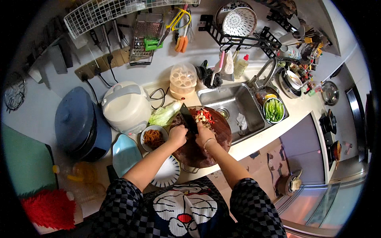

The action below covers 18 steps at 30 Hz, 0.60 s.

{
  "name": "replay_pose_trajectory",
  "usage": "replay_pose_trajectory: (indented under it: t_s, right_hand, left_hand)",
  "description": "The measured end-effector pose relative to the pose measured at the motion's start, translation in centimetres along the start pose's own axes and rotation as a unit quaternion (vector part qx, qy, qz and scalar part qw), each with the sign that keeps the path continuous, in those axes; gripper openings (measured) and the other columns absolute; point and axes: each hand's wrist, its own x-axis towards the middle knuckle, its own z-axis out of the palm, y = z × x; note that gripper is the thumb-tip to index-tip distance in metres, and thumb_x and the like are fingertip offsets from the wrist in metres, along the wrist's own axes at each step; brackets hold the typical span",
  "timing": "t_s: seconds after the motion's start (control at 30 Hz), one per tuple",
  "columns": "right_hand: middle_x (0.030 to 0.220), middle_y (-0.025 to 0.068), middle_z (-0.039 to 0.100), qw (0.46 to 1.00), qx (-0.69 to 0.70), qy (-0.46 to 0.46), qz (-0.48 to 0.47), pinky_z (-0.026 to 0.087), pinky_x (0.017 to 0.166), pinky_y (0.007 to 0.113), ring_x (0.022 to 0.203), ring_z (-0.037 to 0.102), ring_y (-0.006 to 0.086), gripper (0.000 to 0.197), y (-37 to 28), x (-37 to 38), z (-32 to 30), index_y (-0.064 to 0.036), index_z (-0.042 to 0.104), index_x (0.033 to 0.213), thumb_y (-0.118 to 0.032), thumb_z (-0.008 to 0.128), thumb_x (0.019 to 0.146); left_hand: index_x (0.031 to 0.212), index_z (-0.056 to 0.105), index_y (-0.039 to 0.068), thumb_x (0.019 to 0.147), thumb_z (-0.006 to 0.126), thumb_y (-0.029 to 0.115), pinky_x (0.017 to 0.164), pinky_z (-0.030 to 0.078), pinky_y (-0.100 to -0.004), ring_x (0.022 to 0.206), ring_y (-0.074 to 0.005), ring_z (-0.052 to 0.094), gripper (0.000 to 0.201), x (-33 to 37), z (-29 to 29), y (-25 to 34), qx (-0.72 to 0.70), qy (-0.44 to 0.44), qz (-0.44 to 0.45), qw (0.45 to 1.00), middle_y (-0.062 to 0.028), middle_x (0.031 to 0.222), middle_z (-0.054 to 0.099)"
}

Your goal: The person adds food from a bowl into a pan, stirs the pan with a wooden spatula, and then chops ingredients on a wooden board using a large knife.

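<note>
My left hand [177,135] is closed, apparently round the handle of a dark cleaver [188,117], though the handle itself is hidden. The cleaver's wide blade slants over a round wooden chopping board [221,137]. My right hand [204,136] is by the blade's right side, a finger stretched toward the chopped red and pale pieces [204,116] on the board; its other fingers are partly hidden. Beyond the board's left edge lies a pale green leafy vegetable [164,114]. A bowl of brown strips [154,137] stands left of my left hand.
A striped plate [167,174] and a light blue dish [126,152] lie at the near left. Behind them stand a white rice cooker [127,107] and a blue lidded bin [81,123]. To the right are a steel sink [234,101] and a bowl of green peppers [274,110].
</note>
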Motion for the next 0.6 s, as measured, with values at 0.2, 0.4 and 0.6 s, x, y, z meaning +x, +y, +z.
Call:
replay_pose_trajectory:
  t_s: [0.2, 0.4, 0.6]
  right_hand:
    - [0.092, 0.0266, 0.063, 0.999, -0.021, 0.026, 0.008, 0.050, 0.078, 0.049, 0.088, 0.062, 0.0441, 0.042, 0.1, -1.7, -1.2, -0.0037, 0.040, 0.110, -0.013, 0.064, 0.077]
    - [0.098, 0.0239, 0.064, 0.997, -0.078, -0.009, -0.004, 0.053, 0.080, 0.044, 0.093, 0.064, 0.0379, 0.045, -2.0, -3.6, -2.9, -0.0032, 0.038, 0.115, -0.008, 0.061, 0.076]
    - [0.098, 0.0221, 0.065, 0.993, -0.099, -0.063, 0.009, 0.053, 0.079, 0.043, 0.094, 0.065, 0.0354, 0.045, -2.6, -4.4, -3.1, -0.0020, 0.038, 0.117, -0.008, 0.059, 0.078]
  left_hand:
    - [0.087, 0.067, 0.001, 0.063, 0.069, 0.006, 0.075, 0.051, -0.0432, 0.084, -0.0342, 0.061, 0.024, -0.7, 0.2, -0.5, -0.008, 0.025, 0.007, 1.000, -0.0155, 0.088, 0.061]
    - [0.077, 0.065, -0.003, 0.062, 0.070, 0.006, 0.075, 0.052, -0.0437, 0.083, -0.0365, 0.061, 0.018, -0.2, -0.8, 0.8, 0.036, -0.011, 0.029, 0.999, -0.0203, 0.087, 0.060]
    - [0.072, 0.065, -0.003, 0.061, 0.071, 0.007, 0.073, 0.052, -0.0438, 0.083, -0.0361, 0.062, 0.017, 0.0, -0.4, 0.9, 0.054, -0.007, 0.017, 0.998, -0.0211, 0.087, 0.060]
